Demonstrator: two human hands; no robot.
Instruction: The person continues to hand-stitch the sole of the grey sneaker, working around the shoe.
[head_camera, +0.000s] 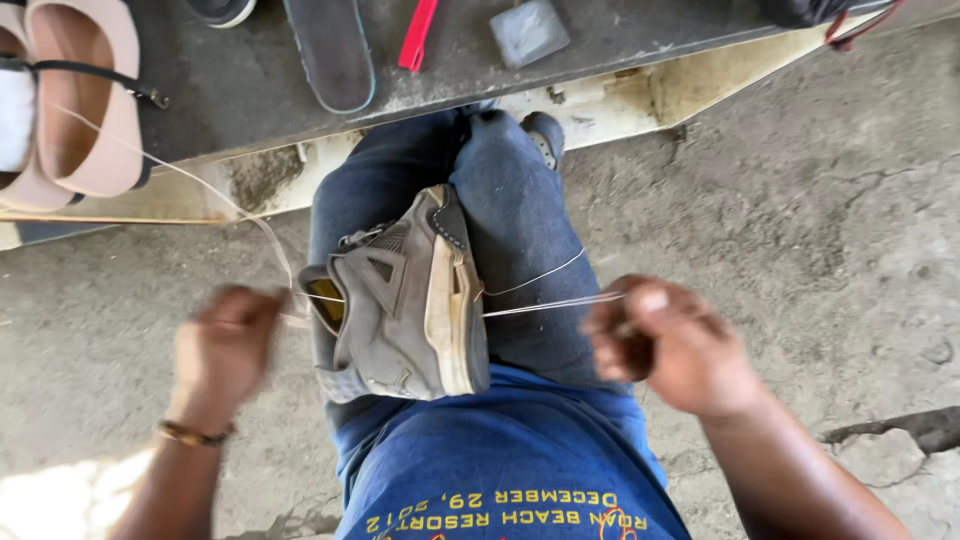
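A grey high-top sneaker (405, 300) lies on its side, wedged between my knees in blue jeans (520, 230), its pale sole facing right. My left hand (225, 345) is closed on a white thread (235, 205) at the shoe's left side. My right hand (670, 340) is closed on the thread strands (545, 302) that run taut out of the sole edge to the right. Both hands are blurred by motion. A thin bracelet sits on my left wrist.
A low dark bench (250, 80) stands ahead with a pink flat shoe (85, 95), a dark insole (332, 50), a red tool (418, 35) and a grey block (528, 30). Rough concrete ground (800, 200) surrounds me.
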